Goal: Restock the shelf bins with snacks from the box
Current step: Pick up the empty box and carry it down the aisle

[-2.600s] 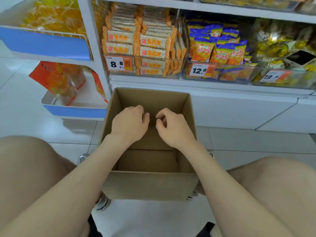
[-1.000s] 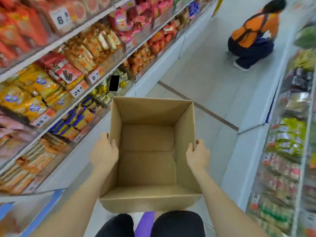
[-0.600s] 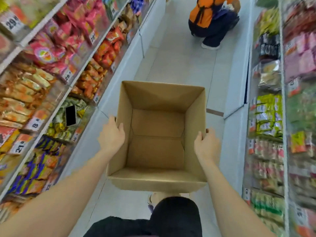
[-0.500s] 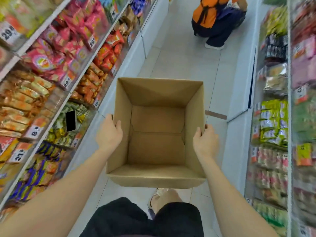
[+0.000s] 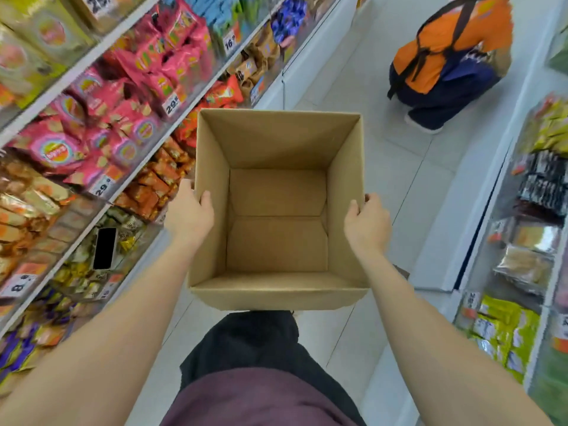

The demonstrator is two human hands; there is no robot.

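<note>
While both hands [image 5: 189, 215] [image 5: 367, 227] grip the box [image 5: 276, 139], its floor shows bare.

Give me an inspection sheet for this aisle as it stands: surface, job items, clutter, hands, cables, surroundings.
Surface: pale tiled floor running between the shelves.
Job's things: cardboard box held upright, top open, no snacks inside; left shelf bins stocked with packets.
Clutter: black phone-like slab lying on packets in a low left bin.
Grippers: left hand grips the box's left wall, right hand grips its right wall, thumbs over the rim.
Cables: nothing seen.
Surroundings: person in orange top crouching ahead on the right; right shelving also stocked.
</note>
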